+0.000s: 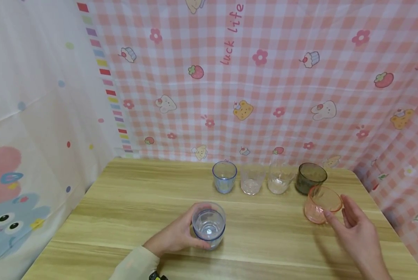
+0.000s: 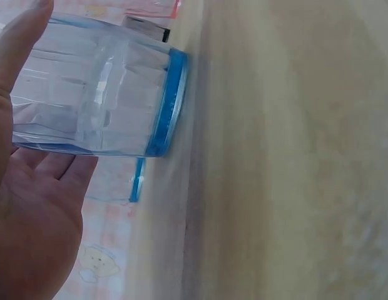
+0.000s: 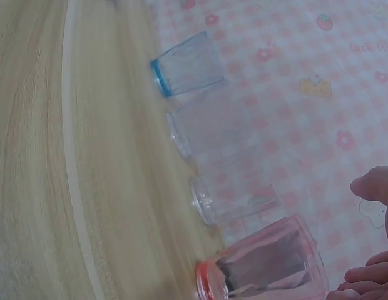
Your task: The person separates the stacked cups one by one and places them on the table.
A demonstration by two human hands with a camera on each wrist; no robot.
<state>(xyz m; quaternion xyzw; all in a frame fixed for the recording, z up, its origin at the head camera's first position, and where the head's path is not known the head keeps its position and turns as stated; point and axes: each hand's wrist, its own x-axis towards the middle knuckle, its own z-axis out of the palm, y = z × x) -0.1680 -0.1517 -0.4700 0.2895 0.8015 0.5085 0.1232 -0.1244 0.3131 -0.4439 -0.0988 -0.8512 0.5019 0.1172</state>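
My left hand holds a blue-tinted cup with a clear cup nested inside it, thumb and fingers curled round the sides. In the left wrist view, the thick blue base shows just above the tabletop. On the right, an orange-pink cup stands upright on the table. My right hand is beside its right side, thumb and fingers spread apart near the rim. The right wrist view shows the thumb away from that cup.
Along the back of the wooden table stand a blue cup, two clear cups, one ribbed and one rounder, and a dark grey cup right behind the orange-pink one. A checked cloth hangs behind them.
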